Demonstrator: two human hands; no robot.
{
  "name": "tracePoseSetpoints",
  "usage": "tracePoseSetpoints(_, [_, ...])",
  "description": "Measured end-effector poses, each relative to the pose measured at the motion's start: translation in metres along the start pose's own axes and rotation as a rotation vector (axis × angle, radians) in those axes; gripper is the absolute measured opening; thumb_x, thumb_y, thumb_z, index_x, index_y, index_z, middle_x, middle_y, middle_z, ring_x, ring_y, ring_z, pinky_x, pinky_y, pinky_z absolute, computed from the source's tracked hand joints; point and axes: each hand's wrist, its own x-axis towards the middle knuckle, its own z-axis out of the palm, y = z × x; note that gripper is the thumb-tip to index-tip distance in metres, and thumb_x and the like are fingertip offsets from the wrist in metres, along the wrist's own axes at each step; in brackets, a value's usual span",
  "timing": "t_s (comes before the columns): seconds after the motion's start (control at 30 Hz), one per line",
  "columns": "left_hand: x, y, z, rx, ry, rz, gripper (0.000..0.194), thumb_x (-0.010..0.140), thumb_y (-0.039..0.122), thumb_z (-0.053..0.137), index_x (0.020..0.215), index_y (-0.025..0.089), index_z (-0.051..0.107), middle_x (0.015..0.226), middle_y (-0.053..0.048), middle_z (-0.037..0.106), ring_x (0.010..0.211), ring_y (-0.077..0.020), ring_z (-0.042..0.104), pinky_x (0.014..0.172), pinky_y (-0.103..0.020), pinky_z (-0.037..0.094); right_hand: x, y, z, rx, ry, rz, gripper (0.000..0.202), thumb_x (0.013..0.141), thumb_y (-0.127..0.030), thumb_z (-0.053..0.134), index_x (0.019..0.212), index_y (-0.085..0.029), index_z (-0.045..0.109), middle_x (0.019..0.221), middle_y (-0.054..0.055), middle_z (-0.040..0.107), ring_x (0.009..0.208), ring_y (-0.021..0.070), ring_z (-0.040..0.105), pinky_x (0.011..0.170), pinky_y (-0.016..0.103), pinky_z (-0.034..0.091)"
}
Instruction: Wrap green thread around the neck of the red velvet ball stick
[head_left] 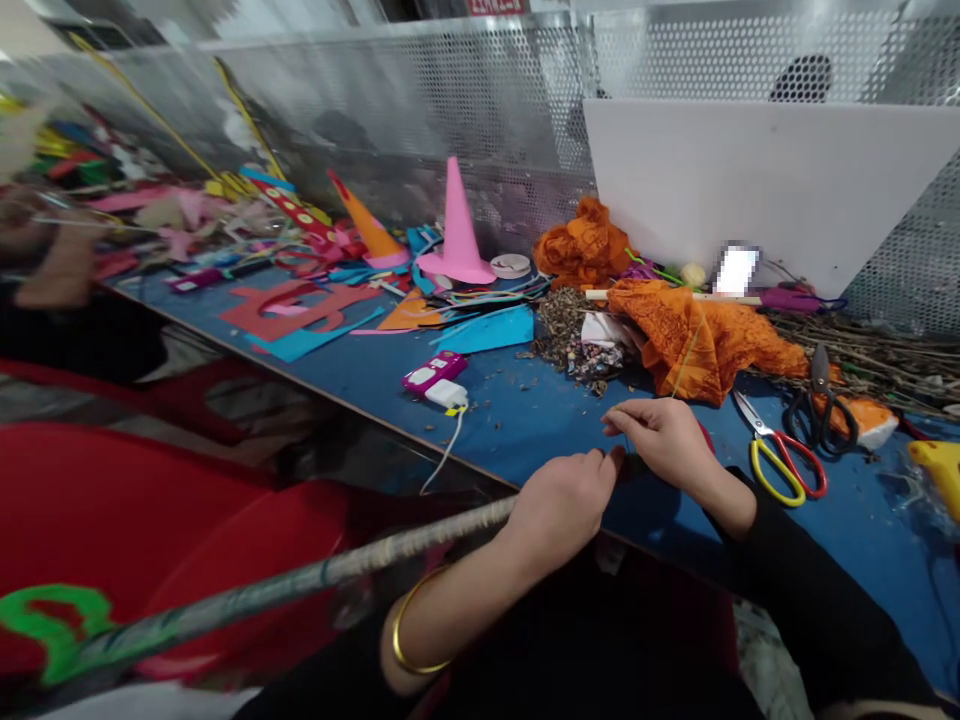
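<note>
My left hand [566,500] is closed around a long wrapped stick [390,548], which runs down to the lower left and has bright green material at its far end. Just above and to the right, my right hand [660,435] is pinched, fingertips together near the end of the left hand's fingers. A thin strand seems to rise from the right fingers toward the orange crinkled cloth [694,340], but what they hold is too small to name. Scissors with yellow and red handles [780,460] lie right of my right hand.
On the blue table [517,430] are dark scissors [821,410], a purple device [435,372] with a white cable, a pink cone hat [456,235], paper scraps and dry twigs. Red chairs [225,510] stand at left; another person's arm [64,250] is beyond.
</note>
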Motion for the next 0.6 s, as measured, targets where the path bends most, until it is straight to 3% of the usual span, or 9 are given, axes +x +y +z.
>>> tracePoseSetpoints(0.23, [-0.008,0.000,0.023,0.051,0.269,0.072,0.035,0.088,0.004,0.035,0.116,0.011,0.055,0.073,-0.004,0.060,0.062,-0.0221,0.061,0.056,-0.034,0.049,-0.002,-0.008,-0.003,-0.149,-0.043,0.071,0.025,0.090,-0.025,0.056,0.075,-0.021,0.075,0.080,0.004,0.078,0.075,0.0193,0.071,0.063,0.026,0.045])
tracePoseSetpoints(0.6, [-0.010,-0.005,0.023,0.133,0.263,0.156,0.032,0.094,0.010,0.034,0.117,0.014,0.056,0.073,-0.004,0.057,0.061,-0.0207,0.056,0.053,-0.033,0.044,0.000,0.002,0.006,-0.152,-0.018,0.032,0.026,0.089,-0.024,0.056,0.070,-0.022,0.074,0.074,0.003,0.076,0.070,0.0168,0.066,0.061,0.025,0.042])
